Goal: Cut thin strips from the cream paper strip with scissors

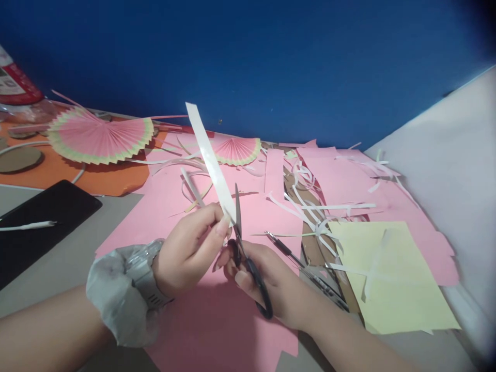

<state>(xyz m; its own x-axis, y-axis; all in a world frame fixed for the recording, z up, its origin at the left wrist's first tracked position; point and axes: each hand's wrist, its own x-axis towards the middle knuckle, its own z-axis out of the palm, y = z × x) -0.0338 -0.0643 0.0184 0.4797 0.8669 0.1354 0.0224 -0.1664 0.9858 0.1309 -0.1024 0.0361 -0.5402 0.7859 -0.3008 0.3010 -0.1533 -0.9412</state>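
My left hand (197, 248) pinches the lower end of a white paper strip (211, 160), which slants up and to the left. In my right hand (267, 279) is a pair of scissors (253, 268) with black handles, its blades pointing up beside the strip's lower end. The two hands almost meet over large sheets of pink paper (217, 320). My fingers partly hide the spot where blades and strip come together, so I cannot tell whether the blades touch the paper.
Pleated pink fans with yellow-green edges, one large (103, 137) and one smaller (238, 151), lie at the back. A black phone-like slab (50, 222) is on the left. To the right are a pen (279, 243), loose white strips (341, 206) and a yellow sheet (403, 294). A blue wall (248, 67) stands behind.
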